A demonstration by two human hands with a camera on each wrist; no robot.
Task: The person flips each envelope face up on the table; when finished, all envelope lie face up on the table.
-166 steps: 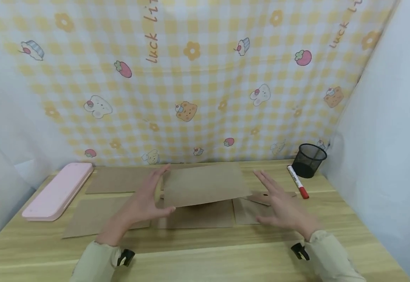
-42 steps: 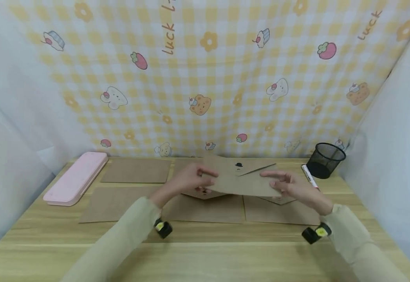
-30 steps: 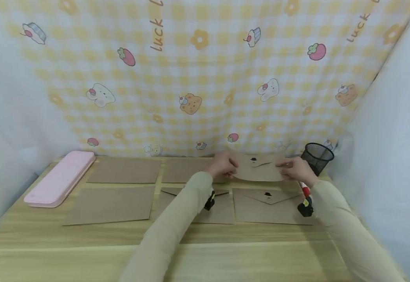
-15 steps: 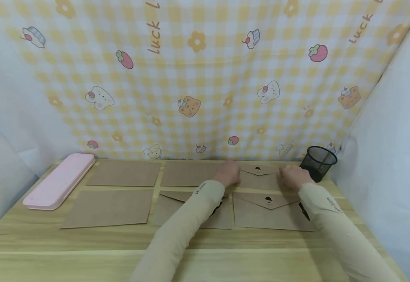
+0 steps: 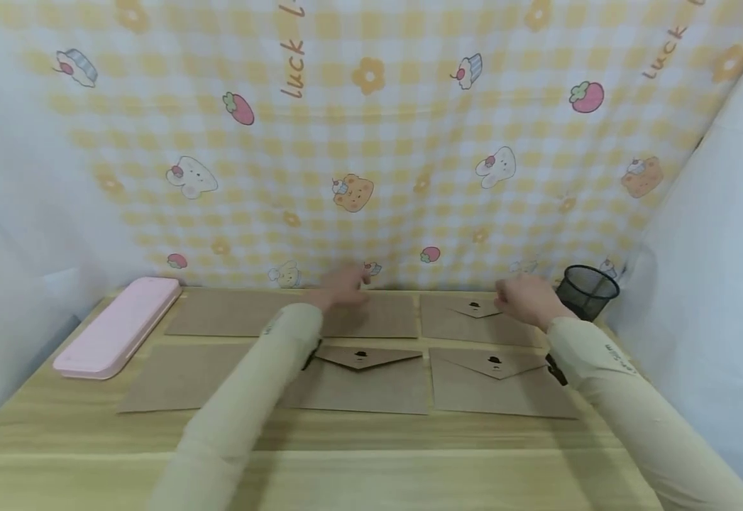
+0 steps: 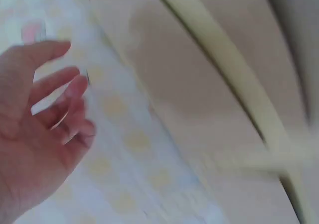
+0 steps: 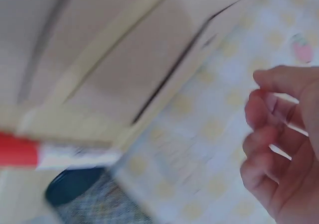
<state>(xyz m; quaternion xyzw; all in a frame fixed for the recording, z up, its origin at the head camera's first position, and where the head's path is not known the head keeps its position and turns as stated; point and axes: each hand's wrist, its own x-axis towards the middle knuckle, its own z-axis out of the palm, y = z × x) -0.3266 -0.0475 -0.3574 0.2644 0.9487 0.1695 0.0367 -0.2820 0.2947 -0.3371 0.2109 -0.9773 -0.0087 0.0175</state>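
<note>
Brown kraft envelopes lie in two rows on the wooden table. Three show a pointed flap with a small hat print: the back right envelope [image 5: 473,330], the front right envelope [image 5: 505,397] and the front middle envelope [image 5: 371,390]. My left hand [image 5: 341,286] hovers over the plain back middle envelope [image 5: 384,319]. In the left wrist view that hand's fingers are loosely bent around nothing. Above the back right envelope's right end is my right hand [image 5: 527,298]. The right wrist view shows its fingers loosely curled, holding nothing.
Plain envelopes fill the left: a back left envelope [image 5: 224,312] and a front left envelope [image 5: 179,376]. Beside them lies a pink case [image 5: 118,326]. A black mesh pen cup [image 5: 588,287] stands back right, near a red-and-white marker [image 7: 50,154]. A patterned curtain [image 5: 371,142] hangs behind.
Both hands carried an envelope rightward through the air and laid it flap up at the back right. They have let go. My left hand has since moved left over the back middle envelope.
</note>
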